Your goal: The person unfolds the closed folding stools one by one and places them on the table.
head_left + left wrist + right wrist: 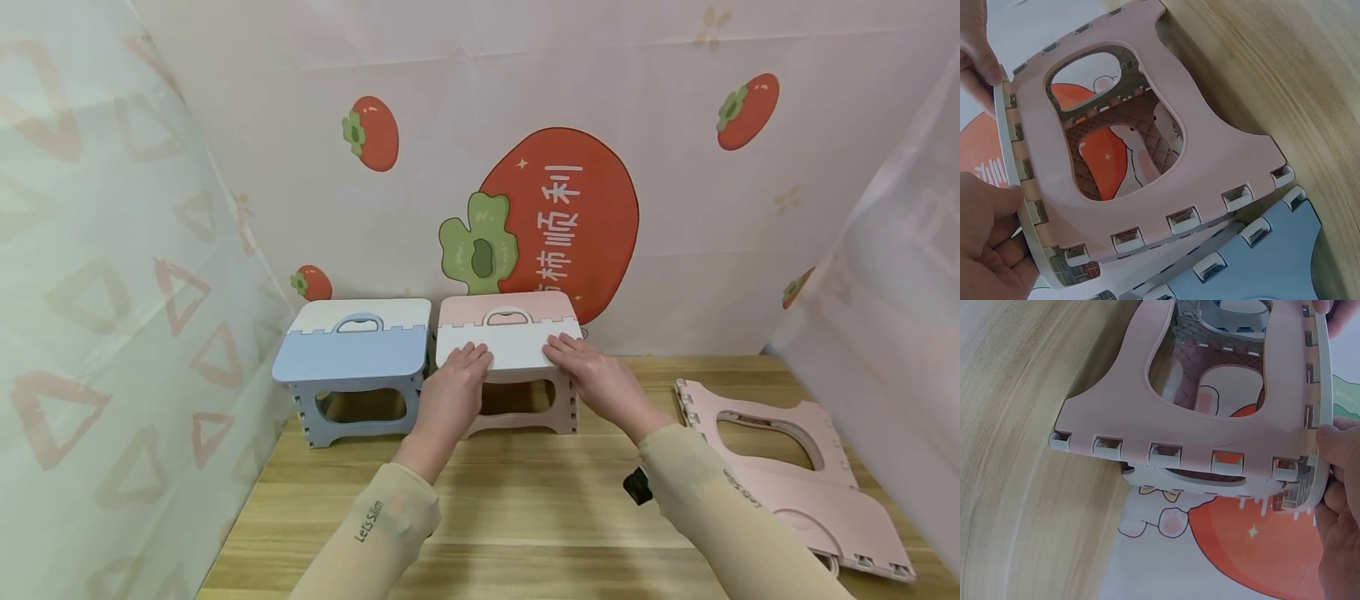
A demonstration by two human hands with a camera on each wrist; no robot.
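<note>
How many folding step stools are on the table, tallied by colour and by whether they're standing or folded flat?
Blue-and-white step stool, standing: 1
Pink-and-white step stool, standing: 1
Pink step stool, folded flat: 1
Total: 3

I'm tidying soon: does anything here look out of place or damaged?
The pink stool at the right of the table looks odd: it lies folded and slanted, while the blue stool and pink-and-white stool stand unfolded, side by side. No spill or damage shows.
</note>
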